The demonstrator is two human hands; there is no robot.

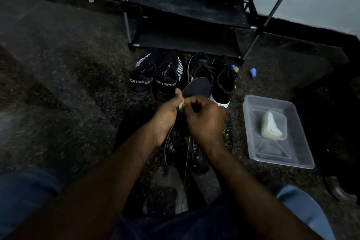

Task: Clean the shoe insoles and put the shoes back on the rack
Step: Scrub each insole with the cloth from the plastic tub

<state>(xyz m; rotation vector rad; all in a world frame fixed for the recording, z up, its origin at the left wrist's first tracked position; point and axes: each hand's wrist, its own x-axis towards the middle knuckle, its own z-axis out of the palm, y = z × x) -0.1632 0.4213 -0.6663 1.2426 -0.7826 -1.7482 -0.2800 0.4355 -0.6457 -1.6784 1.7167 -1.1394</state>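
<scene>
My left hand [167, 117] grips a dark insole [196, 86] that sticks up in front of the shoes. My right hand [204, 121] is closed on a small pale wipe [181, 105], pressed against the insole's near end. Two black shoes marked SPORT [155, 80] stand side by side on the floor. To their right stands a pair of black shoes with white soles [224, 82]. Behind them is the black shoe rack [187, 15], its lower shelves bare. More dark insoles [173, 148] lie on the floor under my hands.
A clear plastic tray [303, 158] on the right holds a pale crumpled cloth [272, 126]. Two small blue objects [252, 72] lie by the rack's right leg. A dark shoe tip [339, 189] shows at the far right. My knees frame the bottom.
</scene>
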